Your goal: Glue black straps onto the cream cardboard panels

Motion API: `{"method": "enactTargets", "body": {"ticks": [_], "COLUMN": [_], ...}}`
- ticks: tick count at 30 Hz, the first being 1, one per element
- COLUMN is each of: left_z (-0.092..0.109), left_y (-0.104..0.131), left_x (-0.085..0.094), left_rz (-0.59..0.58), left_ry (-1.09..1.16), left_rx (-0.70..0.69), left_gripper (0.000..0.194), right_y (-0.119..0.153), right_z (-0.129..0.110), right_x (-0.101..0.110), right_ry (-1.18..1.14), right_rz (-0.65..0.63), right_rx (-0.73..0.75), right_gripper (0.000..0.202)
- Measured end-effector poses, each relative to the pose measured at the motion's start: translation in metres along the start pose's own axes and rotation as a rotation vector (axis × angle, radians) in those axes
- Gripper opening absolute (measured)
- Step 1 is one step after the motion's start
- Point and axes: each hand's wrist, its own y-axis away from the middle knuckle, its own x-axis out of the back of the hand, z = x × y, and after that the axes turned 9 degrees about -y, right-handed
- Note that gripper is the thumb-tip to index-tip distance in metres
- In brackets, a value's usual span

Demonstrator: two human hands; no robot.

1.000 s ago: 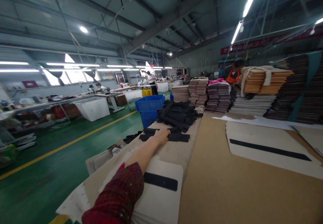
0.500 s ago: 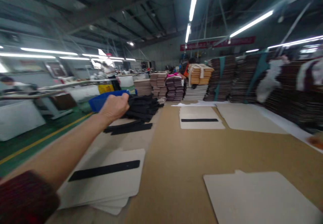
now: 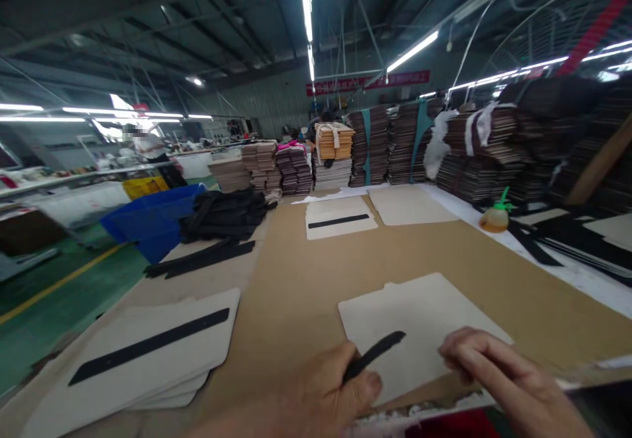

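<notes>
Left hand (image 3: 340, 382) pinching a slim, curved black strip (image 3: 379, 348) over the near-left part of the cream panel (image 3: 415, 309) – flat, round-cornered; right hand (image 3: 494, 362) at its right side, fingers curled, can't tell if holding anything – matte black heap (image 3: 224, 215) beyond panel, leftward

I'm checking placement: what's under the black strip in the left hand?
Beneath the black strip shows a pale panel; the left hand hides the rest and anything under it.

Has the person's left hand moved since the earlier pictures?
Yes: the left hand has moved away from the pile of black strips, rightward and back toward the person's body.
</notes>
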Motion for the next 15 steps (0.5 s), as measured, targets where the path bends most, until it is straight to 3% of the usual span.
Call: {"method": "enactTargets", "body": {"ticks": [2,4,9,12,15], "left_z": [-0.004,-0.011,-0.024,-0.02,-0.01], "left_y": [-0.009,-0.016,-0.019,-0.018,-0.019], "left_x": [-0.02,-0.034,-0.054,-0.056,-0.059], "left_rz": [0.021,0.044,0.026,0.0,0.005], "left_ry": [0.096,0.185,0.443,0.461,0.442], "left_rx": [-0.016,-0.001,0.086,0.051,0.002], "left_gripper": [0.048,0.054,0.064,0.064,0.063], "right_y": [0.002,0.005,0.008,0.009,0.011], "right_z": [-0.021,-0.032,-0.027,-0.022,-0.021], "right_x": [-0.023,-0.036,-0.028,-0.025,-0.035], "right_ry": [-0.136,-0.218,-0.213,-0.204,-0.226], "right_rz": [-0.069,-0.052,-0.043,-0.126,-0.225], "right_rx": [-0.055,-0.054,-0.054,-0.068,0.008], "right_gripper": [0.033,0.032,0.03,0.028,0.026]}}
